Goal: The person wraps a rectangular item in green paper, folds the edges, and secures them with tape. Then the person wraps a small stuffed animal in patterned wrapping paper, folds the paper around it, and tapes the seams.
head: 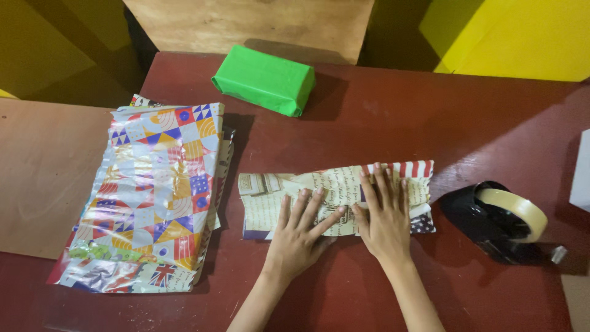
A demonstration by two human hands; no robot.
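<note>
Both hands lie flat with the fingers spread, clasping nothing: the left hand [300, 232] presses its palm and fingers on the middle of a half-wrapped parcel [335, 198], and the right hand [386, 212] bears down just beside it on the parcel's right part, the two thumbs near one another. The parcel sits on the dark red table [467, 135] directly under the palms, covered in cream paper printed with old script, with red and white stripes showing at its right end. By the look of it the step in hand is smoothing and holding a folded flap down; fixing that flap would call for one palm to keep the paper pinned while the other is free. A black tape dispenser [495, 221] with a roll of clear tape stands to the right, near the right hand but apart from the parcel. To the left lies a stack of bright patterned wrapping sheets [153, 190], and farther back a green wrapped box [265, 79], well apart from both hands
</note>
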